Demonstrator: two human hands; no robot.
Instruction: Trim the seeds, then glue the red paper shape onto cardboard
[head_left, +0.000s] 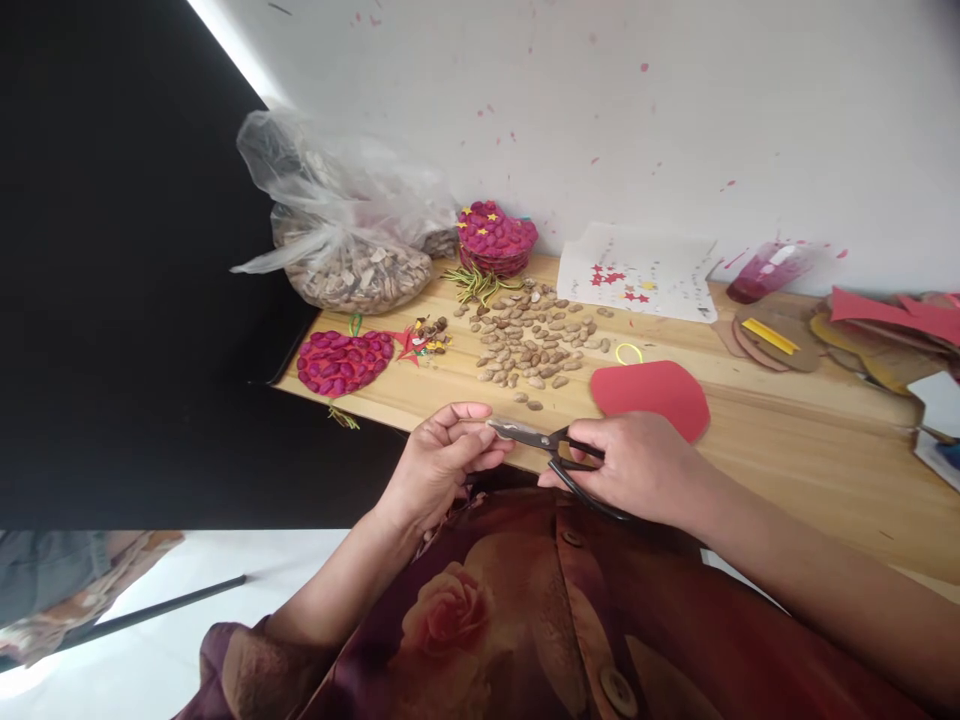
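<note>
My right hand (622, 462) grips a pair of black-handled scissors (547, 440), with fingers in the handle loops. The blades point left, to the fingertips of my left hand (450, 455). Between thumb and fingers, my left hand pinches a small pale piece (504, 432) that looks like a peanut shell; fingers and blades partly cover it. Beyond both hands, many loose peanut shells (536, 350) lie spread on the wooden table (810, 430). Right behind my right hand is a red rounded cutout (652, 392) with a yellow loop (628, 353).
Left lie a magenta shell-covered piece (345, 362) and a red star (411, 342). Behind stand a clear plastic bag of shells (360, 275) and a magenta decorated bundle (496, 238). Rightward are paper with small stars (637, 270), a stained cup (761, 275) and cardboard cutouts (780, 352).
</note>
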